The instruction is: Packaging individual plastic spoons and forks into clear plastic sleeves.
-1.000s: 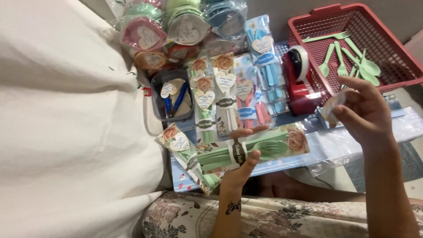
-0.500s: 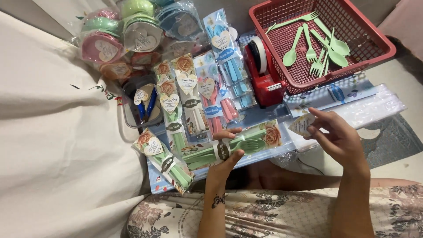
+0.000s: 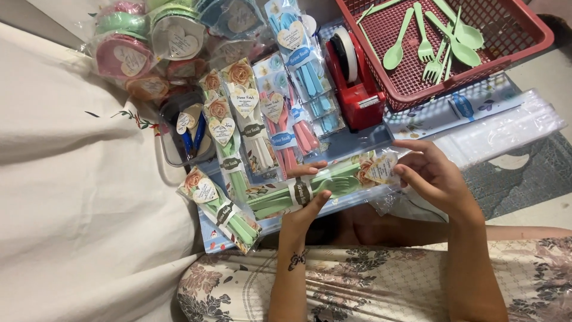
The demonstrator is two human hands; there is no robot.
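White cloth (image 3: 77, 197) fills left side; red basket (image 3: 506, 56) cut off by top edge, green forks and spoons (image 3: 438, 42) inside. Packed sets (image 3: 268, 113) crowd middle; red tape dispenser (image 3: 354, 83) just beside basket. Little open room, only strip at right. Green cutlery pack (image 3: 310, 188) lies crosswise between hands: left hand (image 3: 307, 203) pinches middle, right hand (image 3: 432, 173) grips tagged end. Pack's far edge hidden under fingers.

Far side's jammed: packets (image 3: 271, 113), tape dispenser (image 3: 353, 77), red basket (image 3: 506, 53). White cloth (image 3: 77, 209) on the left is open.
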